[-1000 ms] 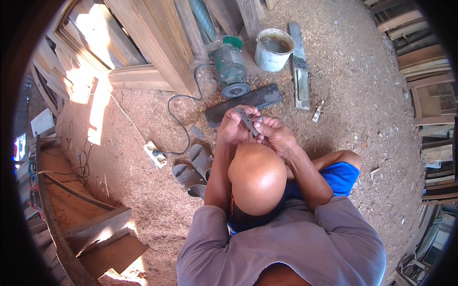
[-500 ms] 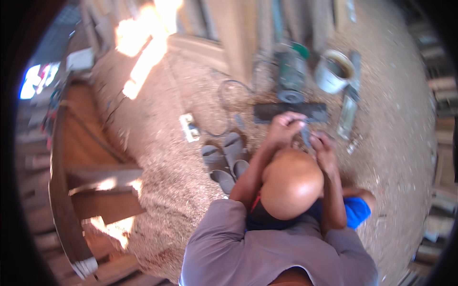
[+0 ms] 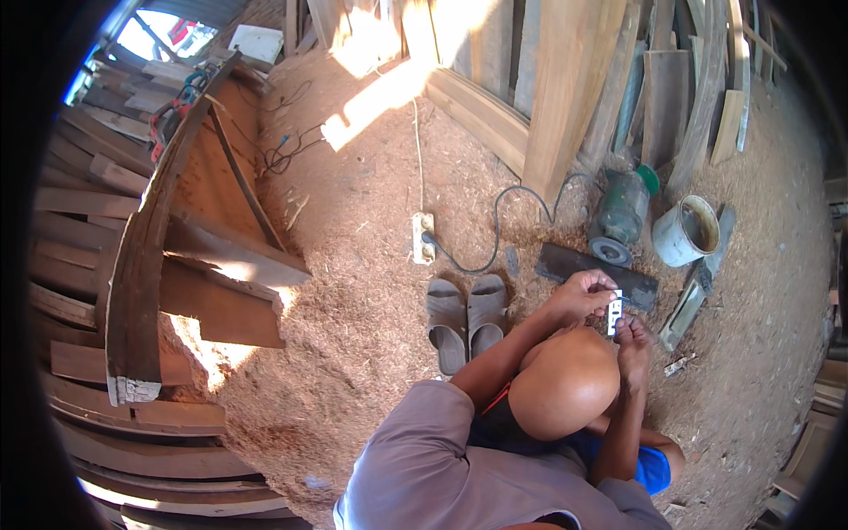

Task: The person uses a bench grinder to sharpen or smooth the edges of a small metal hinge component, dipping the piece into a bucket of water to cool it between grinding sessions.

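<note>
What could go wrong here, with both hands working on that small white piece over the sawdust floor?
The left hand and right hand pinch a small white piece above deep sawdust; if it slips, it could sink out of sight. A black cable runs from the extension socket toward the green power tool nearby, so a shifting foot might snag it. The sandals lie off the feet, and wood scraps could hurt bare feet.

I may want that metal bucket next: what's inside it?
The metal bucket stands open-topped beside the green power tool. Only its dark, stained inner wall shows; the bottom is shadowed, so contents cannot be told.
</note>
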Demonstrator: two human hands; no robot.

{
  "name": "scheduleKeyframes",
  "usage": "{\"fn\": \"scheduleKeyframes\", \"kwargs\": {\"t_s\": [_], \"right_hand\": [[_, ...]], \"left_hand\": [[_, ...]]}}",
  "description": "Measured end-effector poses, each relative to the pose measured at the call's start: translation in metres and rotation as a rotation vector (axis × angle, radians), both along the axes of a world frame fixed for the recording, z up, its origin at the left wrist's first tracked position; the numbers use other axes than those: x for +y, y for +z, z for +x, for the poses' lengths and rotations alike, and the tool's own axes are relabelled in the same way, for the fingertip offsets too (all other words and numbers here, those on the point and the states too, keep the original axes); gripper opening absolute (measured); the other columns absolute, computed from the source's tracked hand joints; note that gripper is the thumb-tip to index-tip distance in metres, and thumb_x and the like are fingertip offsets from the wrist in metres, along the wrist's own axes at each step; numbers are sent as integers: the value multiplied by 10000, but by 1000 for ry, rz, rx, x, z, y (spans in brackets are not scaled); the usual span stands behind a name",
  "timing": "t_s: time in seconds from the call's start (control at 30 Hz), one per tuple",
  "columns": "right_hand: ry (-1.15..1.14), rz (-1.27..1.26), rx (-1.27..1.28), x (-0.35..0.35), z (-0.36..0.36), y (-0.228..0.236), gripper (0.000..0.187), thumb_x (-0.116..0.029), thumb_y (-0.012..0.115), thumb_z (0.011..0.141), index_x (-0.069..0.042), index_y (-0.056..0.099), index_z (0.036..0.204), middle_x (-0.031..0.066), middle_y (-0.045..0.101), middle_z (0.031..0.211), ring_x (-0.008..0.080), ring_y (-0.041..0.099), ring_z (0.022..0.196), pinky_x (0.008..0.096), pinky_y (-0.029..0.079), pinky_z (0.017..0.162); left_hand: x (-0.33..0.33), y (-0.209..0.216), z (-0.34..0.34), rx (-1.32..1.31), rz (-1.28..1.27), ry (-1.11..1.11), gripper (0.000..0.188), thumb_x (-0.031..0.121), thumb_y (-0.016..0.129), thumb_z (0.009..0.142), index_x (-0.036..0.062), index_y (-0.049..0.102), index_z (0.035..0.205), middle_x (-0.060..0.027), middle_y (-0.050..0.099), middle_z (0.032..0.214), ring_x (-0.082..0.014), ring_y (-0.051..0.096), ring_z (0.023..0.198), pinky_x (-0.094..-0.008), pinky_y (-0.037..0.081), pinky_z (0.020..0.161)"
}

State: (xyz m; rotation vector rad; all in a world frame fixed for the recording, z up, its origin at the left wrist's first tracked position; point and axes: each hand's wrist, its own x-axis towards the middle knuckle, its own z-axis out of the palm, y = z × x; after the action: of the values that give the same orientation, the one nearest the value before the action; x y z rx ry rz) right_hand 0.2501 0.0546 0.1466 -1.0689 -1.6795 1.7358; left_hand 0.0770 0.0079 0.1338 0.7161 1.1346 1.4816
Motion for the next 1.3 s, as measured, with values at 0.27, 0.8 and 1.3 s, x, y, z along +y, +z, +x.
{"fn": "scheduleKeyframes", "kwargs": {"t_s": [0.27, 0.8, 1.3], "right_hand": [[-35, 0, 104, -10, 1, 0, 150, -129, 562, 927, -13, 642, 981, 5, 630, 820, 44, 472, 649, 214, 408, 558], [-63, -622, 463, -6, -4, -11, 115, -173, 619, 906, -65, 611, 868, -7, 590, 678, 57, 507, 525, 179, 436, 490], [14, -638, 498, -8, -9, -16, 123, -176, 607, 914, -81, 595, 837, -17, 579, 662, 53, 510, 500, 179, 427, 471]], "left_hand": [[1, 4, 1, 31, 21, 8, 121, 72, 621, 884, 13, 589, 985, -15, 604, 775, -66, 544, 645, -226, 474, 587], [5, -5, 9, -732, 206, -317, 474, 348, 679, 840, 61, 557, 1198, -90, 618, 884, -312, 637, 794, -500, 557, 632], [4, -14, -1, -599, 173, -261, 410, 390, 736, 779, 57, 602, 976, -43, 581, 838, -164, 582, 785, -344, 528, 672]]}}
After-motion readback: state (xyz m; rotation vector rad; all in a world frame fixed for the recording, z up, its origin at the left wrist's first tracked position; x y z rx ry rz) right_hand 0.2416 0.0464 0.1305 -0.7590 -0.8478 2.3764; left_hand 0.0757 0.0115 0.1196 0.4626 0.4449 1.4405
